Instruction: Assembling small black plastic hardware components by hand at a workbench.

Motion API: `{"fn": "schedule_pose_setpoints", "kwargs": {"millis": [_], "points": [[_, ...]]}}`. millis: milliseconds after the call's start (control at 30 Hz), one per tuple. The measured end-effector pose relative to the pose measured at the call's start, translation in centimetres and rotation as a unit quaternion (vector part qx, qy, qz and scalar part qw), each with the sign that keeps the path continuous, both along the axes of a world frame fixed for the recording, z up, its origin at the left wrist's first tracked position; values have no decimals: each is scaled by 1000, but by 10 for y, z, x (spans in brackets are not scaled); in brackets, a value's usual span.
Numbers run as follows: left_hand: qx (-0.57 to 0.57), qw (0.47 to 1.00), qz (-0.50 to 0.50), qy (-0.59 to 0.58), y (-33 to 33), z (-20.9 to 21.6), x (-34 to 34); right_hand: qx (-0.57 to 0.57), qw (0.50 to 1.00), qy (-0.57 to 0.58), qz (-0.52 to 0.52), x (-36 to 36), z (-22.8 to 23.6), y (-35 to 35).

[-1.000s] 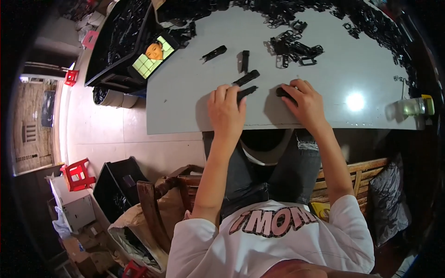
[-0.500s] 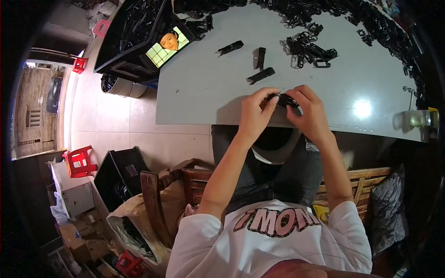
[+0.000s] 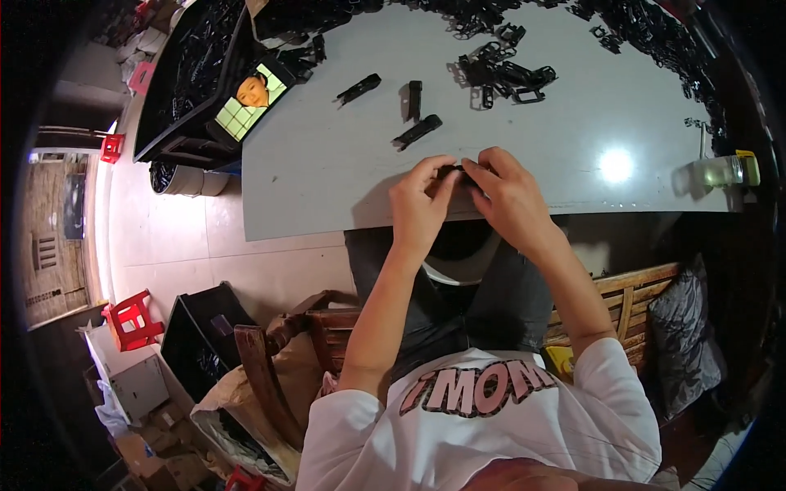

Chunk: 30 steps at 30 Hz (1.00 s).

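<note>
Close to the table's near edge, both my hands meet around a small black plastic part (image 3: pixel 451 170), mostly hidden by the fingers. My left hand (image 3: pixel 417 202) pinches its left end between thumb and fingers. At the other end, the fingers of my right hand (image 3: pixel 512 199) close on the same part. Beyond my hands, three long black pieces lie apart on the table: one piece (image 3: pixel 418 132) nearest, one upright in view (image 3: pixel 415 100), one slanted (image 3: pixel 359 89). Farther right sits a loose heap of black open-framed parts (image 3: pixel 506 75).
A lit phone (image 3: pixel 252 101) leans against a black crate (image 3: pixel 192 78) full of black parts, at the grey table's (image 3: pixel 311 192) left. More black parts (image 3: pixel 655 61) line its far edge. A small clear jar (image 3: pixel 720 172) stands at right. A wooden chair (image 3: pixel 270 368) is beside me.
The whole view has shifted, so the table's things appear farther left. My right hand has turned over the black part and covers more of it. Both hands keep hold of it.
</note>
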<state>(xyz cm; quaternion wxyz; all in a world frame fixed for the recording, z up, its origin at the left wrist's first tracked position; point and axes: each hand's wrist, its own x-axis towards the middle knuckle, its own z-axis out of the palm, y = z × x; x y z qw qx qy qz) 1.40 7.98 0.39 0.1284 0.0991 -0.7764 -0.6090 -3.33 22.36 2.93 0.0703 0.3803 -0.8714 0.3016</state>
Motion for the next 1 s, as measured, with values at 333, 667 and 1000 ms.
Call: {"fn": "schedule_pose_setpoints", "kwargs": {"millis": [333, 667, 1000], "points": [[191, 979, -62, 22, -4, -1, 4, -152, 896, -418, -8, -18, -19, 22], [202, 979, -1, 31, -8, -1, 6, -72, 955, -70, -280, -101, -25, -11], [130, 990, -25, 51, -7, 0, 8, -44, 984, 20, -170, -62, -30, -10]]}}
